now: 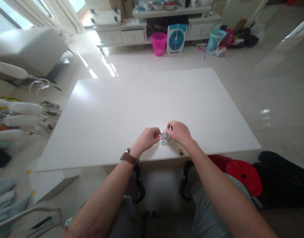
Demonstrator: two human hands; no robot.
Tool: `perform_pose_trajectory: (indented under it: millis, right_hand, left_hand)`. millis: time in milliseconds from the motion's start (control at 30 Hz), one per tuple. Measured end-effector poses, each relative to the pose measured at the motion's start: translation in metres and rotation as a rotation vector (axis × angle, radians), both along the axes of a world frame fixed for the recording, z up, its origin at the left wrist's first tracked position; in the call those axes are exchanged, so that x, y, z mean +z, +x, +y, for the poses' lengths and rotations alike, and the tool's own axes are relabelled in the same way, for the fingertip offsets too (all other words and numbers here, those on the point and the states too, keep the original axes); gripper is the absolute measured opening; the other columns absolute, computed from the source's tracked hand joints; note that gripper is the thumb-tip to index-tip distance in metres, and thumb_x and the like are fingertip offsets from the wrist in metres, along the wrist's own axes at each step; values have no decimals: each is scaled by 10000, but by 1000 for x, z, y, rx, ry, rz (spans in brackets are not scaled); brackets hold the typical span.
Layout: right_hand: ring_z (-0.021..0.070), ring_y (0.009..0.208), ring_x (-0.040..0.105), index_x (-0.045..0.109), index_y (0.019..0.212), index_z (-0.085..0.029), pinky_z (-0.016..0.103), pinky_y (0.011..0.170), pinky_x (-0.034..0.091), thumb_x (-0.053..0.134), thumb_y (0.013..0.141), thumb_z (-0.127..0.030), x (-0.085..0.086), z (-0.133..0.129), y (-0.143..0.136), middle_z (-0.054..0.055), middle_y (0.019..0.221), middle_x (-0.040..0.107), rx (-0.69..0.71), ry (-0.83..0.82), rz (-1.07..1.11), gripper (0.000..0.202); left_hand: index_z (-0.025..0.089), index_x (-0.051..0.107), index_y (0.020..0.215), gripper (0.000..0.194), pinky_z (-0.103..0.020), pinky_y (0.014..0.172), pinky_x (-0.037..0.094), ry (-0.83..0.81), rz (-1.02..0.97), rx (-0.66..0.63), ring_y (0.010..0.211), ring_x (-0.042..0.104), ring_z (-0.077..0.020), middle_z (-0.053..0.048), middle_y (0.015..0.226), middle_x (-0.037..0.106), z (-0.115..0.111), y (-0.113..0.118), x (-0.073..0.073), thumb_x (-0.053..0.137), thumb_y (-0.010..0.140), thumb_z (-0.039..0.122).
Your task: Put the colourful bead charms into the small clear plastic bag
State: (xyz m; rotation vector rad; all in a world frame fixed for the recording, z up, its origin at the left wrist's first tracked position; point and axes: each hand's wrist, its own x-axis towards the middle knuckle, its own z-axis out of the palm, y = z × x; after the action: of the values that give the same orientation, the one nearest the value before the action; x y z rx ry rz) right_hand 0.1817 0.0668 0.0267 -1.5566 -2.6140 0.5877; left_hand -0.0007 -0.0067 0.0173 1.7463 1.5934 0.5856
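A small clear plastic box (163, 140) with compartments lies on the white table (132, 105) near its front edge. Bright green, pink and yellow bits show in its front left part. My left hand (148, 137), fingers curled and pinched, is at the box's left side. At the upper right of the box is my right hand (179, 131), thumb and fingers closed together on its edge and covering part of it. A small brown and yellow figure-shaped piece (181, 152) lies on the table below my right wrist.
A red stool (244, 177) stands at the right by the table's front edge. Beyond the table are a pink basket (159, 44), a blue and white box fan (177, 38) and a light blue basket (215, 40). White-handled racks (25, 114) stand to the left.
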Motion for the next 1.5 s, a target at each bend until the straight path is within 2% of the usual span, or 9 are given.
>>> perform_pose_trajectory:
  millis: [200, 400, 533, 700, 900, 1067, 1200, 1333, 1500]
  right_hand:
    - [174, 809, 611, 704, 870, -223, 274, 693, 374, 538, 902, -292, 1, 0, 3, 43, 938, 724, -20, 2, 37, 183]
    - [177, 818, 617, 698, 862, -225, 277, 690, 369, 545, 897, -281, 3, 0, 7, 37, 931, 729, -14, 10, 68, 166]
    - [175, 807, 621, 699, 846, -221, 276, 682, 369, 557, 892, -289, 6, 0, 10, 36, 923, 730, -27, 6, 80, 164]
    - [172, 807, 619, 702, 847, -220, 270, 688, 379, 555, 899, -297, 7, 0, 12, 41, 926, 729, -36, -3, 84, 174]
    - [172, 819, 615, 711, 852, -223, 268, 701, 389, 541, 902, -295, 6, 1, 14, 45, 949, 724, -37, -26, 57, 191]
    - [178, 862, 616, 704, 897, -221, 272, 725, 400, 519, 898, -246, 6, 3, 17, 56, 988, 714, -63, -39, 33, 187]
    - [185, 931, 616, 688, 940, -219, 277, 764, 411, 497, 902, -206, 3, 4, 19, 58, 1040, 704, -41, -74, 27, 196]
    - [197, 1003, 612, 652, 1052, -215, 285, 801, 427, 498, 888, -150, -2, 4, 22, 70, 1126, 675, 18, -121, -10, 234]
    - [239, 1104, 574, 561, 1228, -179, 309, 858, 454, 612, 802, -115, -12, 1, 24, 120, 1241, 603, 111, -159, -118, 435]
  left_hand:
    - [178, 678, 890, 205, -253, 671, 479, 19, 76, -72, 719, 656, -157, -27, 778, 723, 9, 29, -6, 603, 745, 55]
    - [171, 651, 824, 142, -266, 672, 464, 40, 100, -83, 707, 610, -154, -24, 765, 679, 14, 28, -5, 596, 753, 61]
    - [181, 664, 913, 164, -317, 796, 495, 100, 135, -49, 863, 608, -195, -53, 910, 652, 14, 24, -9, 632, 774, 100]
    - [217, 621, 1145, 404, -413, 950, 477, 97, 221, 10, 1088, 531, -274, -85, 1107, 589, 12, 27, -20, 729, 757, 187]
    - [200, 570, 1226, 524, -433, 984, 458, 6, 259, 63, 1113, 507, -287, -104, 1174, 570, 16, 31, -22, 744, 732, 184]
    - [199, 545, 1246, 522, -441, 1025, 438, -15, 175, 11, 1162, 511, -295, -111, 1198, 568, 18, 27, -22, 735, 766, 279]
    - [192, 495, 1266, 730, -462, 1005, 451, 20, 203, -82, 1161, 506, -320, -118, 1217, 555, 11, 32, -29, 836, 634, 326]
    - [205, 513, 1182, 565, -430, 964, 476, 94, 245, -100, 1095, 538, -282, -94, 1147, 566, 7, 37, -34, 739, 667, 162]
    - [206, 535, 1089, 457, -373, 866, 517, 106, 135, -53, 991, 582, -239, -73, 1081, 569, 14, 19, -23, 729, 675, 195]
